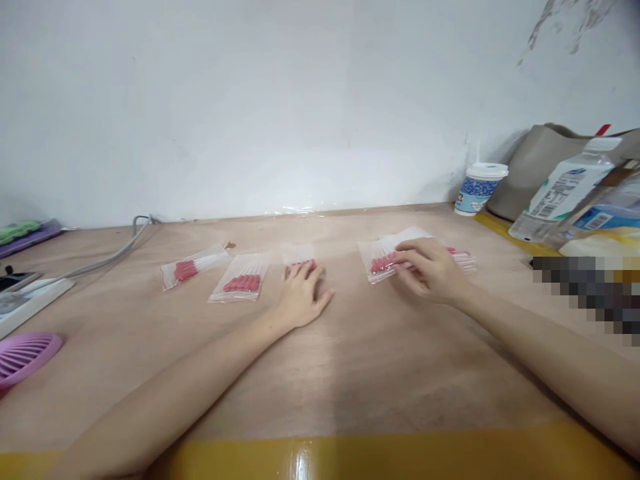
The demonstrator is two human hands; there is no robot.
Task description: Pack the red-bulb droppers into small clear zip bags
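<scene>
My left hand (299,297) lies flat with its fingers spread over a small clear plastic bag (299,252) of pink-tipped white sticks, partly hidden under the fingers. To the right, my right hand (431,270) has its thumb and fingers pinched at the edge of another clear bag (381,259) with the same pink-tipped sticks. More such bags (465,261) lie in a stack beneath and behind that hand. Left of my left hand rest two more bags, an upright one (241,280) and a slanted one (193,268).
On the right stand a blue-and-white lidded cup (481,189), a clear bottle (563,193) and a grey-brown bin (523,163). A grey cable (117,253), a white power strip (37,300) and a pink fan-like object (30,357) sit at left. Yellow tape (350,460) edges the wooden table.
</scene>
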